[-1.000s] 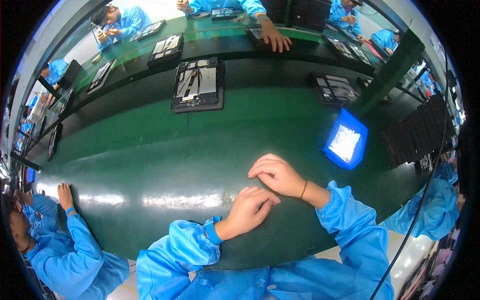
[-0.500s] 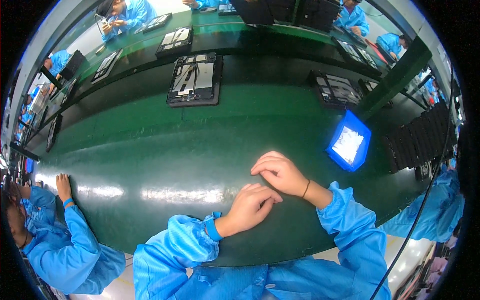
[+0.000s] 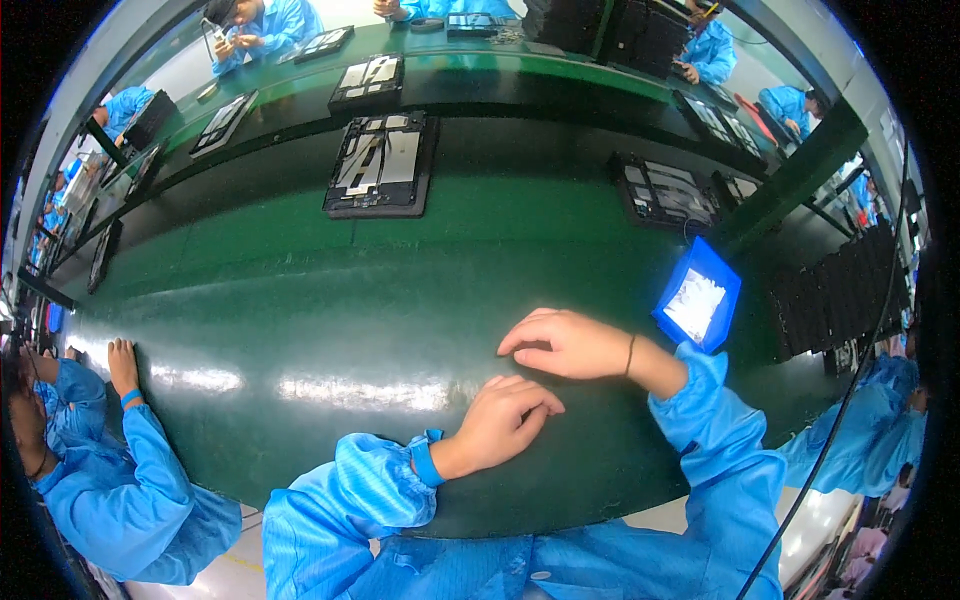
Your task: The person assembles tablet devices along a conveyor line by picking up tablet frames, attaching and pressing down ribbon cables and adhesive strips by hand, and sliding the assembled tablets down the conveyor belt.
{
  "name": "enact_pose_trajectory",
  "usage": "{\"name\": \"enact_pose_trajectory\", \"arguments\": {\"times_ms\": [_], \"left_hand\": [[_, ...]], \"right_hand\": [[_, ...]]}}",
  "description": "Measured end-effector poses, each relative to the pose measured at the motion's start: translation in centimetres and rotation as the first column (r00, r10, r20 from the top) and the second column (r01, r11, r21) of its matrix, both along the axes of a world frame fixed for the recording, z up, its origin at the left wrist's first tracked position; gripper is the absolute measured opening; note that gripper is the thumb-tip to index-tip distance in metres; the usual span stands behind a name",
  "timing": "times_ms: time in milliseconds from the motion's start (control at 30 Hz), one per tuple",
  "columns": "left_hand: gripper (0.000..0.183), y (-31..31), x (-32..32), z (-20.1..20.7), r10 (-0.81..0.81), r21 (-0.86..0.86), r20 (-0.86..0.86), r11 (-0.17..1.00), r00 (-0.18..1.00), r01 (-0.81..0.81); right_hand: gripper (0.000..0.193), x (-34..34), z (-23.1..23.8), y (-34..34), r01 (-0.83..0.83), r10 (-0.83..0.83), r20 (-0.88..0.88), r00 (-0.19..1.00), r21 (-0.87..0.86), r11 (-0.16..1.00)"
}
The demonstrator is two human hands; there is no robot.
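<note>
My left hand [image 3: 497,424] rests on the green tabletop [image 3: 320,310], fingers loosely bent and thumb apart, with nothing visible in it. A blue band [image 3: 425,459] circles that wrist. Just beyond it, my right hand [image 3: 572,344] lies over the table, fingers reaching left and thumb apart from them; it holds nothing that I can see. A thin dark band sits on the right wrist. The nearest thing to the right arm is a blue bin [image 3: 727,305] with small white pieces [image 3: 694,304] in it.
Opened tablet-like devices stand beyond, one at centre [image 3: 378,165] and one at right [image 3: 668,190]. A green post [image 3: 795,185] slants behind the bin. Black stacked panels [image 3: 835,290] and a hanging cable [image 3: 845,415] are at right. A co-worker's hand [image 3: 123,368] rests at left.
My right forearm has swung slightly outward to the right, toward the blue bin, with its hand still near the left one. My left hand has barely moved. The view has shifted slightly.
</note>
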State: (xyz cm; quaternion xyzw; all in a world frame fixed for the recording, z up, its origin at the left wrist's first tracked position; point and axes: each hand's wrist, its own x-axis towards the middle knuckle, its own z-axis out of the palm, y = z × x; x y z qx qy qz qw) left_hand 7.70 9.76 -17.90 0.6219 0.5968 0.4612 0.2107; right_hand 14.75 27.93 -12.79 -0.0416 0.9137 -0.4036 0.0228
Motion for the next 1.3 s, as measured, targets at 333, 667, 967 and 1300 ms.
{"name": "enact_pose_trajectory", "arguments": {"times_ms": [333,667,967,1300], "left_hand": [[0.016,-0.4,-0.1,-0.2,-0.033,-0.034,0.017,0.999,0.999,0.034],[0.014,-1.2,-0.1,-2.3,-0.047,0.04,0.046,0.998,0.998,0.045],[0.014,-2.5,-1.1,-1.9,-0.058,0.02,0.041,0.998,0.997,0.057],[0.013,-2.8,-1.6,-2.7,-0.044,0.03,0.036,0.999,0.998,0.043]], "right_hand": [[0.03,-7.0,5.1,18.8,0.265,-0.283,-0.099,0.954,0.72,0.641],[0.036,-3.6,-0.5,35.0,0.533,-0.832,-0.054,0.552,0.79,0.303],[0.036,-4.7,0.2,32.4,0.313,-0.822,0.18,0.54,0.864,0.394],[0.054,-5.5,2.9,32.6,-0.011,-0.758,0.347,0.553,0.912,0.409]]}}
